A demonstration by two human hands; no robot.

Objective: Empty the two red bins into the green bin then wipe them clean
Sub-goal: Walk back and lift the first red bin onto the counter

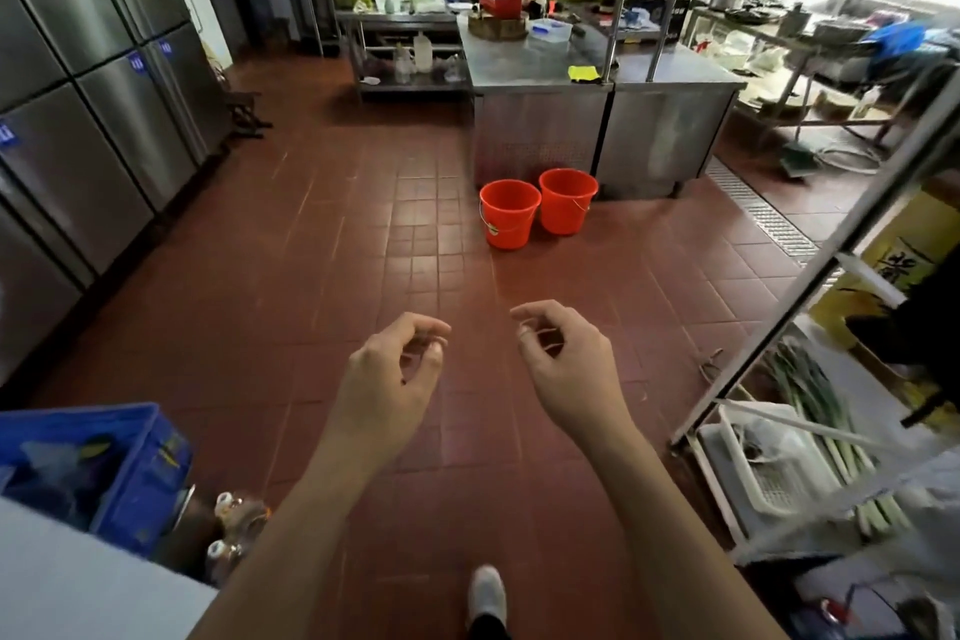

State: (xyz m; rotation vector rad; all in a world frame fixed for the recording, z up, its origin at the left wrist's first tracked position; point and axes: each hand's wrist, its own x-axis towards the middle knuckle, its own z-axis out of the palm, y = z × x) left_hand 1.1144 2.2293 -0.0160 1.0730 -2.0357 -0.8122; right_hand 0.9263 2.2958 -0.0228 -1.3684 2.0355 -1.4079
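Right now both hands are hanging in the near middle of the view, the left hand (397, 369) and the right hand (563, 359) a little apart, fingers loosely curled and holding nothing. Two red bins are standing upright on the tiled floor (322, 244), farther off and slightly right: the left bin (509, 214) and the right bin (567, 201), side by side and seemingly touching, just in front of a steel counter (535, 68). Wire handles are lying down against their sides. What is inside them cannot be told from here, and no green bin is showing anywhere. Judging by this, the step in hand is walking up to the bins; doing it well likely means approaching squarely, lifting each by its handle and keeping it level so nothing spills. A yellow cloth (584, 73) is lying on the counter above them, possibly useful for wiping. Fridges (93, 83) are lining the left side, a blue crate (119, 473) is sitting near left, and a rack (810, 286) holding leeks (815, 411) is crowding the near right. A floor drain (769, 218) is running along the far right. Nothing is blocking the path between the hands and the bins.
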